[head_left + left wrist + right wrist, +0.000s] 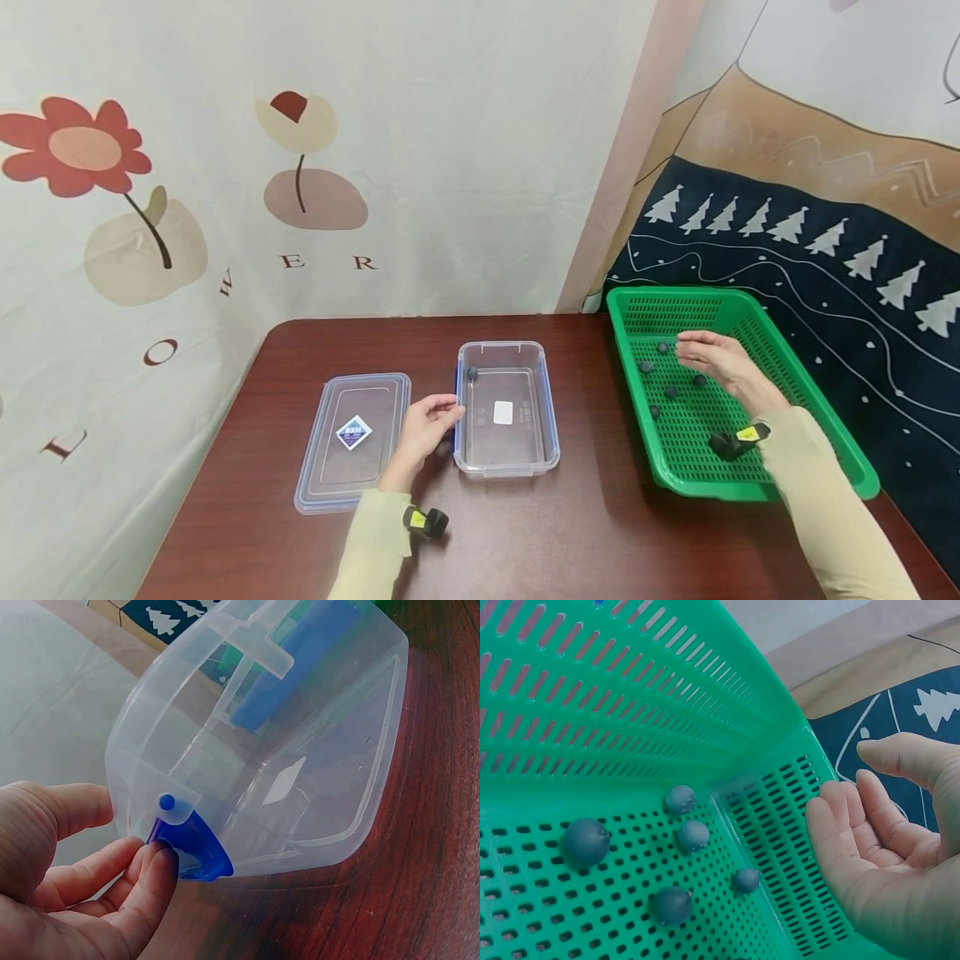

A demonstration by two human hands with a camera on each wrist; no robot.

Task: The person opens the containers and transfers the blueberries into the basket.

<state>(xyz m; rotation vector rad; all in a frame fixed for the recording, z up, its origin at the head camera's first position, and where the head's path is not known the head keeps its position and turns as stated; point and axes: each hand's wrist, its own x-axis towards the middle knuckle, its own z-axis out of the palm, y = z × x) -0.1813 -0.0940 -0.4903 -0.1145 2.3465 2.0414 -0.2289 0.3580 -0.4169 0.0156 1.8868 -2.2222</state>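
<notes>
My left hand [431,425] is at the left side of a clear plastic container [504,450]; in the left wrist view its curled fingertips hold the blue latch [196,851], with the thumb at the rim. One blueberry [472,373] lies inside the container near its far left corner. Over the green basket [817,425] hovers my right hand [716,362], fingers relaxed and nothing in them. Several blueberries are scattered on the basket floor, among them a larger one [586,842] and a small one [746,880] near the basket's wall.
A clear lid [322,479] with a blue-and-white label lies flat left of the container. All stand on a dark reddish-brown table [577,533]. Behind the table hangs a flower-printed curtain [465,183]; a navy tree-patterned cloth [795,275] is beyond the basket.
</notes>
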